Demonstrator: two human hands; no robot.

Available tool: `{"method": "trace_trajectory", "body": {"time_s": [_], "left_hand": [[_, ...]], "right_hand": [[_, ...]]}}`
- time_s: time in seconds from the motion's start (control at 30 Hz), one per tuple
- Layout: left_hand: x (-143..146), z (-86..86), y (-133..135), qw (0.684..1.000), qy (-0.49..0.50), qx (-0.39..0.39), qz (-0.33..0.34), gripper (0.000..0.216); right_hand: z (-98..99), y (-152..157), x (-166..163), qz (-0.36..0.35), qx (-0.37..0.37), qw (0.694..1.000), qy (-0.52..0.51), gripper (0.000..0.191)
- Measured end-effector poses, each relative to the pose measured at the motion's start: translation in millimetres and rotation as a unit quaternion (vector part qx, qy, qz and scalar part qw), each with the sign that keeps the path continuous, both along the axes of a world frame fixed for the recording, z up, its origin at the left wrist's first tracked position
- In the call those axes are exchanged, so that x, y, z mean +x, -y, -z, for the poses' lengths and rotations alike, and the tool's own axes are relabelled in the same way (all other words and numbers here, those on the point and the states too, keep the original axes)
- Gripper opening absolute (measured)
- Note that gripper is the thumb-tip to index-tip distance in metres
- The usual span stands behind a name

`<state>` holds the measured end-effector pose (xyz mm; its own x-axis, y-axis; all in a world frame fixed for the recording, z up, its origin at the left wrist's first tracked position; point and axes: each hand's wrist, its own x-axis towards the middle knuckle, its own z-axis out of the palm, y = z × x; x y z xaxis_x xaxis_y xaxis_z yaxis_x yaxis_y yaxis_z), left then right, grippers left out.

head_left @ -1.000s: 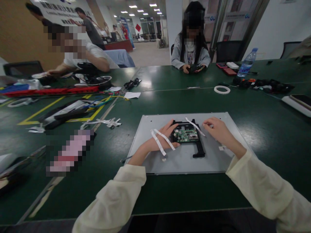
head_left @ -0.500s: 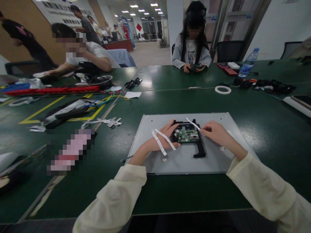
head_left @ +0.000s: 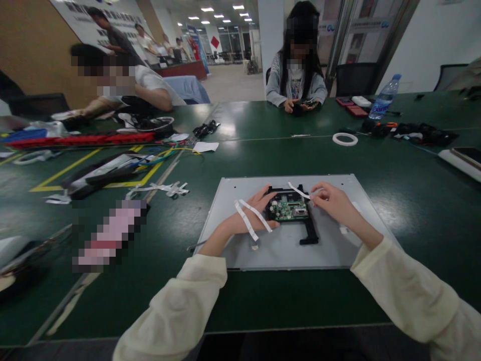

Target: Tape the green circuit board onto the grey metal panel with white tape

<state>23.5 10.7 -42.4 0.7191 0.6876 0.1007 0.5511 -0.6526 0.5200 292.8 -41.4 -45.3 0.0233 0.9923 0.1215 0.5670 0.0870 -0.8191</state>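
A green circuit board [head_left: 288, 210] sits in a black plastic frame [head_left: 310, 231] on a light grey panel [head_left: 233, 258]. My left hand [head_left: 252, 213] spans the frame's left side, fingers at its far edge and thumb at its near edge, gripping it. Two white tape strips [head_left: 246, 220] hang across the back of that hand. Between the fingertips of my right hand [head_left: 330, 200], a thin white tape strip [head_left: 298, 190] is pinched at one end; its other end reaches over the frame's far right part. Whether the strip touches the frame I cannot tell.
Left of the panel lie a blurred-out pink device [head_left: 112, 235] and tangled tape scraps [head_left: 171, 189]. A tape roll [head_left: 344, 139], a water bottle [head_left: 385, 98] and black cables [head_left: 417, 133] are farther off. Two people sit across the green table [head_left: 263, 155].
My right hand has shifted slightly, its fingers curling more upward around the strip's end. The left hand, frame and panel stay put. The seated person at left has leaned lower.
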Motion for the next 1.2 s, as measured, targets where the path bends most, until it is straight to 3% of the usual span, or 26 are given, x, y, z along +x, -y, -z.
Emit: {"method": "trace_trajectory", "body": {"time_s": [0.1, 0.63, 0.9, 1.2], "left_hand": [[-1.7, -2.0, -0.9, 1.000, -0.006, -0.001, 0.009, 0.086], [-6.5, 9.6, -7.3, 0.999, 0.002, 0.023, 0.024, 0.093], [0.1, -2.0, -1.3, 0.999, 0.031, -0.004, 0.005, 0.089], [-6.0, 5.0, -3.2, 1.000, -0.018, 0.017, 0.009, 0.091]], "right_hand": [[-3.0, 0.0, -1.7, 0.004, 0.017, 0.999, -0.030, 0.033], [3.1, -4.3, -8.0, 0.025, 0.038, 0.981, -0.189, 0.027], [-8.3, 2.4, -14.6, 0.053, 0.066, 0.964, -0.251, 0.025], [-9.7, 3.5, -17.6, 0.054, 0.045, 0.963, -0.259, 0.024]]}}
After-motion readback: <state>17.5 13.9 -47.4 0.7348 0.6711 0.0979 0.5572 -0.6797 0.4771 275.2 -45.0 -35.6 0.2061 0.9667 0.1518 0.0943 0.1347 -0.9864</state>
